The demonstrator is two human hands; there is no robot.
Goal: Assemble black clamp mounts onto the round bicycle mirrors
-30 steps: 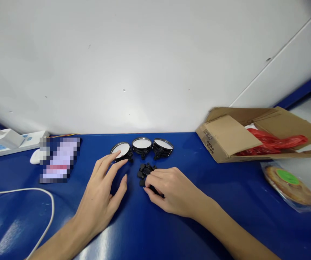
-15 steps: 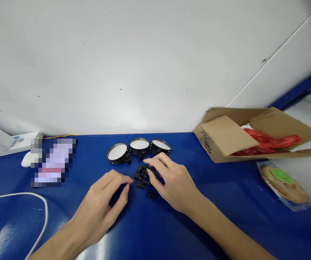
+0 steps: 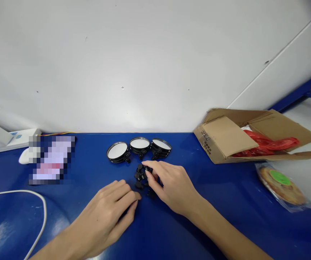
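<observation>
Several small black plastic parts (image 3: 139, 176) lie in a loose pile on the blue table. My right hand (image 3: 173, 184) reaches over the pile's right side, with thumb and forefinger closed around one small black part (image 3: 148, 169). Just in front of the pile is my left hand (image 3: 114, 209), its thumb and forefinger tips pinched together. Whatever is between those tips, if anything, is hidden. Behind the pile stand a left round mirror (image 3: 117, 150), a middle round mirror (image 3: 139, 143) and a right round mirror (image 3: 161, 144), all with black rims and small black mounts.
At the right an opened cardboard box (image 3: 225, 137) holds red plastic (image 3: 269, 141). A bagged round disc with a green label (image 3: 282, 184) lies before it. At the left are a blurred phone (image 3: 54, 159), a white power strip (image 3: 20, 139) and a white cable (image 3: 45, 209).
My left hand has moved right and nearer to me, its fingertips closing together. My right hand has shifted slightly, its thumb and forefinger drawing closer on the pile.
</observation>
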